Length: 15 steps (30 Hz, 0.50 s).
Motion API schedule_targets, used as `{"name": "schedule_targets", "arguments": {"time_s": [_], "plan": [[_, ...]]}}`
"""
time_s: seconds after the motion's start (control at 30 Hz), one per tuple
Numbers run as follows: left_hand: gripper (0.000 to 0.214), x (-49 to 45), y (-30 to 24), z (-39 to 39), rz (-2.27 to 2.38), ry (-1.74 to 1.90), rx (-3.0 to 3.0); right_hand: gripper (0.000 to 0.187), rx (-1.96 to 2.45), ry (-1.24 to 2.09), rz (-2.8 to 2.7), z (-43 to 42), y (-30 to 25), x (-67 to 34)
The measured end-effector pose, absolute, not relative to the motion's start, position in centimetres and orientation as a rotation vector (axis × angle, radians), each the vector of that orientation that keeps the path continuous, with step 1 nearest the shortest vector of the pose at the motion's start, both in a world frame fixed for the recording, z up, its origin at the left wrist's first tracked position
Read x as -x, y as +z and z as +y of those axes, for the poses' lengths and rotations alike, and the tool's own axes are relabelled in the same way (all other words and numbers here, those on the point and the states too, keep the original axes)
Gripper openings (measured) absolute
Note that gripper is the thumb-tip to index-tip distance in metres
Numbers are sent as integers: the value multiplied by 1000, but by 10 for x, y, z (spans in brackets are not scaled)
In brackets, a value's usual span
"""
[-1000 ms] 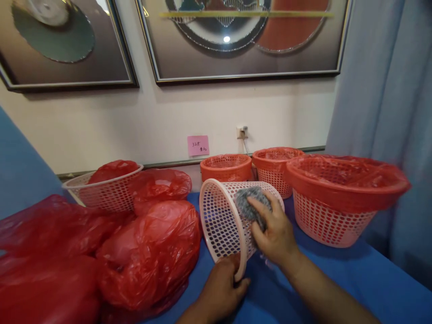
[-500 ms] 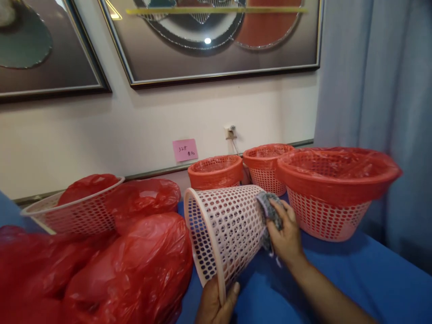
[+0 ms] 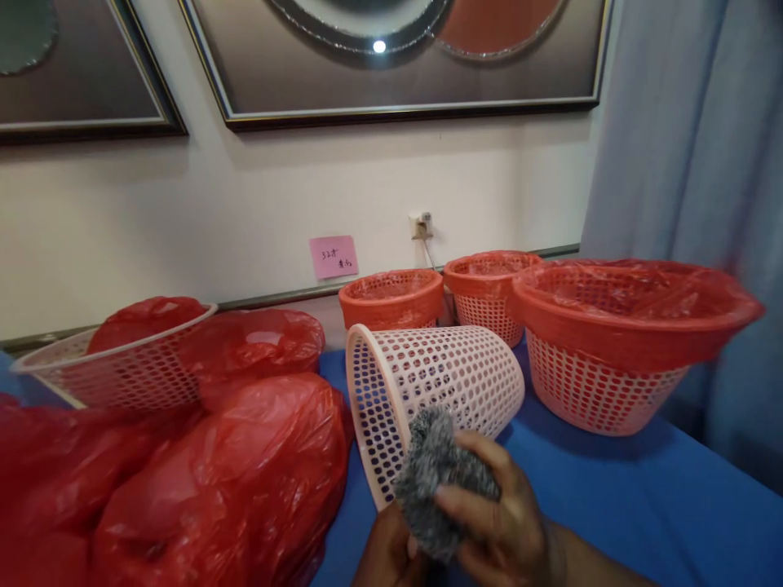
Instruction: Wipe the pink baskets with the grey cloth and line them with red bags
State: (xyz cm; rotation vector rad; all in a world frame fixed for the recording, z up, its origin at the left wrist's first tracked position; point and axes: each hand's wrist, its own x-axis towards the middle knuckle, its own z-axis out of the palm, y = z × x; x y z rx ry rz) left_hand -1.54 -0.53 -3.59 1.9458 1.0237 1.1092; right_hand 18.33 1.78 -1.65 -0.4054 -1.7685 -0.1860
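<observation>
A pale pink perforated plastic basket (image 3: 465, 367) lies tilted on its side on the blue-covered table, its open mouth facing left. My left hand (image 3: 391, 550) grips the lower part of its rim, partly hidden behind a cloth. In my right hand (image 3: 502, 514) is a fuzzy grey cleaning cloth (image 3: 431, 481), bunched up and held against the basket's rim near my left hand. The fingers of my right hand are wrapped round the cloth.
Crumpled red plastic bags (image 3: 232, 481) cover the left side. Behind them sits a pale oval basket (image 3: 134, 375). Red-lined baskets stand along the back, with a large one (image 3: 612, 391) at right. A pink note (image 3: 333, 257) and a socket (image 3: 421, 227) are on the wall.
My right hand has brought the cloth from the basket's base down and left to its rim. The view has shifted slightly. My left hand still holds the rim.
</observation>
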Motion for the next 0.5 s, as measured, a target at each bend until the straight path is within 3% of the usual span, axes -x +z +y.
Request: {"name": "schedule_targets", "arguments": {"time_s": [0.27, 0.37, 0.5], "plan": [[40, 14, -22, 0, 1023, 966, -2024, 46, 1145, 137, -1242, 96, -15, -233], [38, 11, -20, 3, 1053, 939, -2044, 47, 1096, 111, -1277, 87, -15, -230], [34, 7, -12, 0, 1074, 949, -2028, 56, 712, -52, -1664, 42, -7, -205]]}}
